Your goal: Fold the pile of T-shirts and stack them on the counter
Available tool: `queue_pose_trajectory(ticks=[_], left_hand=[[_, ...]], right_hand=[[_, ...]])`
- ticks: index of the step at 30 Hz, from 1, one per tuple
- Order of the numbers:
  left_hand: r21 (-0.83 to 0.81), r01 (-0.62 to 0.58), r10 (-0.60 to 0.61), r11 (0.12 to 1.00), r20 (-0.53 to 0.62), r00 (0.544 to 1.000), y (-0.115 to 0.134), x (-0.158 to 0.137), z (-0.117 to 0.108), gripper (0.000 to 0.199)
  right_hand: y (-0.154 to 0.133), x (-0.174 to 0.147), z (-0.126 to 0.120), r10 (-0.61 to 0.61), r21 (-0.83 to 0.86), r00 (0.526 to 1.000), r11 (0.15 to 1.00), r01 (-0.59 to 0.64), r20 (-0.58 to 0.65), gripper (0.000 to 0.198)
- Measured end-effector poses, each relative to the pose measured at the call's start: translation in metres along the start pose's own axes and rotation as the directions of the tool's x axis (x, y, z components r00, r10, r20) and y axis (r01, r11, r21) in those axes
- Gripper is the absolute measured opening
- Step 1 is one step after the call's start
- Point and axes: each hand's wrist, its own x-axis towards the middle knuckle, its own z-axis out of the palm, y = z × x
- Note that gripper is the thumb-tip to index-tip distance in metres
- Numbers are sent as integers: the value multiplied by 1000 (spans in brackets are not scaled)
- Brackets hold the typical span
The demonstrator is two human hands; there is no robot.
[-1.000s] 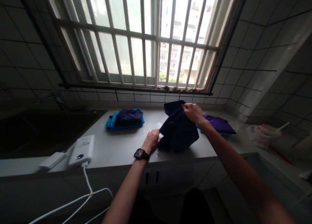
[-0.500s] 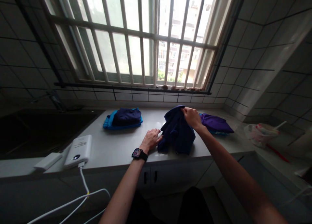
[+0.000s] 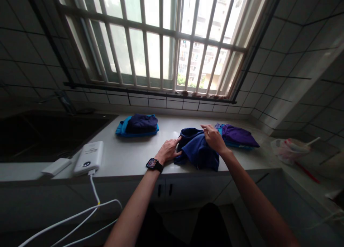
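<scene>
From over here I count two hands [image 3: 168, 150] [image 3: 215, 137], one loose blue cloth [image 3: 197, 146], two cloth piles [image 3: 137, 126] [image 3: 239, 136], one watch [image 3: 152, 163], two white boxes [image 3: 90, 155] [image 3: 56, 167] and one window [image 3: 152, 55].

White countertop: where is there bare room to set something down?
Free: the countertop between the white power bank and the left hand, in front of the navy-and-blue folded stack; a narrower gap lies between that stack and the dark blue cloth. Crowded: around the cloth, where the right hand and purple-topped stack sit close.
</scene>
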Motion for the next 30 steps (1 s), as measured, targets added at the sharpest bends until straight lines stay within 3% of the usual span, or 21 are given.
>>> queue_pose_trajectory(ticks=[2, 5, 6, 9, 13, 15, 17, 18, 19, 20, 21, 24, 28, 30], left_hand=[[9, -9, 9, 1000, 13, 1000, 0, 0, 0, 62], [49, -17, 14, 999, 51, 999, -1, 1, 0, 37], [52, -18, 15, 998, 57, 998, -1, 1, 0, 30], [26, -19, 18, 999, 59, 998, 0, 2, 0, 18], [13, -32, 31, 999, 75, 997, 1, 2, -2, 12], [46, -15, 12, 999, 69, 998, 2, 1, -4, 13], [94, 35, -38, 995, 34, 999, 3, 1, -7, 15], [114, 78, -78, 990, -2, 997, 3, 1, -9, 17], [125, 131, -126, 983, -47, 991, 2, 0, -11, 18], [125, 190, -178, 974, -97, 979, 2, 0, -12, 20], [115, 248, -231, 962, -146, 962, 1, 0, -14, 22], [66, 365, -340, 929, -245, 908, 0, 0, -15, 23], [32, 351, -334, 936, -236, 913, 0, 3, -12, 20], [19, 315, -303, 949, -223, 926, 1, 3, -11, 23]], right_hand=[[-6, -11, 8, -68, 2, 986, 998, 69, 152, 53], [-13, -27, 24, -74, -145, 934, 981, 132, 350, 80], [-15, -30, 30, -81, -181, 929, 971, 156, 361, 73], [-21, -35, 37, -145, -172, 938, 963, 206, 315, 28], [-29, -29, 10, -311, 129, 897, 950, 284, 316, 13], [-28, -22, -15, -365, 299, 906, 907, 296, 213, 17], [-22, -13, -37, -256, 333, 963, 903, 270, -87, 23], [-16, -8, -45, -152, 306, 951, 923, 234, -269, 25], [-10, -4, -49, -55, 266, 907, 947, 179, -416, 28], [-2, 0, -50, 9, 220, 869, 969, 116, -495, 30], [6, 3, -48, 43, 171, 871, 984, 48, -489, 32], [25, 3, -27, 93, 37, 979, 995, -88, -181, 39], [28, -17, 11, 66, 38, 998, 997, -66, 7, 56], [20, -29, 28, 23, 74, 982, 997, -37, 186, 55]])
